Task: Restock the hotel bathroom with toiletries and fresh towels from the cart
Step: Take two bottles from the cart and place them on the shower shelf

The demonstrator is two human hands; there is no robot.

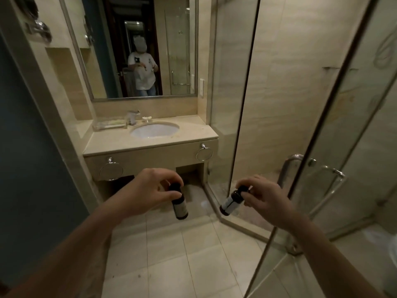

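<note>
Left hand pinches the dark cap end of one small dark bottle; the bottle hangs below the fingers, label facing the camera. Right hand grips the cap end of a second dark bottle, which tilts down and to the left. Both hands are held apart in mid-air above the tiled floor, in front of the vanity counter. Sink and faucet sit on the counter beneath the mirror. Glass shower enclosure stands to the right.
</note>
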